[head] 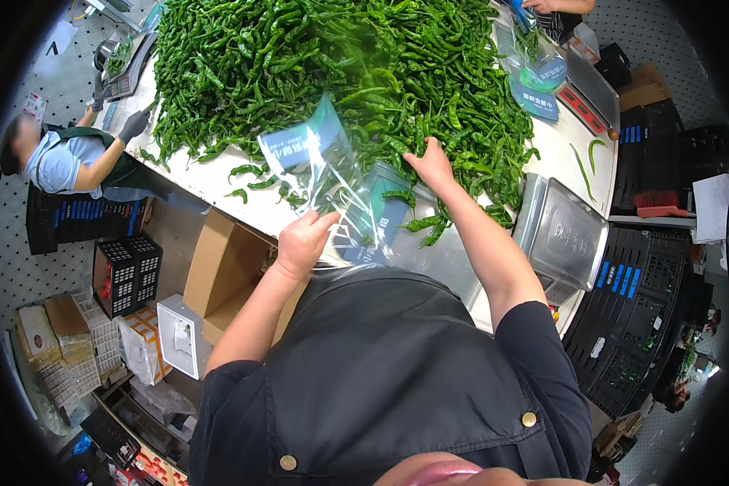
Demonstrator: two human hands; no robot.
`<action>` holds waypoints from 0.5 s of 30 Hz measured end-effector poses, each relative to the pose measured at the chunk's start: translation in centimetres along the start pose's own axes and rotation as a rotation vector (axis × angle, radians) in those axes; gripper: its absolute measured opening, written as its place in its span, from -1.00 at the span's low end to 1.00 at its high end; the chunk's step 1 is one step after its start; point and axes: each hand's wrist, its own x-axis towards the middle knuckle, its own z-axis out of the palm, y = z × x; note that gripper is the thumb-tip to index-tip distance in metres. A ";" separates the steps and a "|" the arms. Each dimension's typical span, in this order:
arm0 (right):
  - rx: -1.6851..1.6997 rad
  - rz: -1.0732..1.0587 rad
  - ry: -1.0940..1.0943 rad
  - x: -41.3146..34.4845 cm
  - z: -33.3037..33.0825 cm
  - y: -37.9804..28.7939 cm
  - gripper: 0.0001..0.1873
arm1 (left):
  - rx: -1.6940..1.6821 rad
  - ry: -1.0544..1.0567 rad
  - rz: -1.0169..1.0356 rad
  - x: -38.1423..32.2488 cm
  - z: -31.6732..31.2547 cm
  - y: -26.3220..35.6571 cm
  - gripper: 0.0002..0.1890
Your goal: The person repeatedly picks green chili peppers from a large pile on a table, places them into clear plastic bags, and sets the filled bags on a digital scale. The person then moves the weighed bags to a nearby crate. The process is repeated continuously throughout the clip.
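Observation:
My left hand [302,242] grips the edge of a clear plastic bag [294,149] with a blue-green printed panel. The bag stands up from the hand, and glare covers part of it. Over the near edge of a large heap of long green chili peppers [340,67], my right hand [432,167] has its thumb out to the left. Its other fingers are mostly hidden, so whether it holds a pepper cannot be told. Below it lie more flat printed bags [392,209] and a few loose peppers [428,226].
A steel-topped scale [568,234] stands at my right on the white table [197,176]. Farther right are filled bags [534,91] and a red-fronted scale [583,110]. A gloved co-worker [76,158] stands at the left. An open cardboard box [231,267] sits below the table edge.

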 end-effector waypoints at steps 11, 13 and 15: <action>0.202 -0.327 0.101 1.5 -1.4 -0.3 -0.67 | -0.220 0.082 -0.236 -1.8 0.8 -0.4 -0.78; 0.075 -0.347 0.155 2.1 -0.3 -1.2 -0.71 | -0.254 0.074 -0.242 -1.6 0.8 -0.3 -0.81; -0.027 -0.393 0.195 2.7 0.6 -1.5 -0.73 | -0.236 0.059 -0.241 -1.4 0.6 -0.2 -0.83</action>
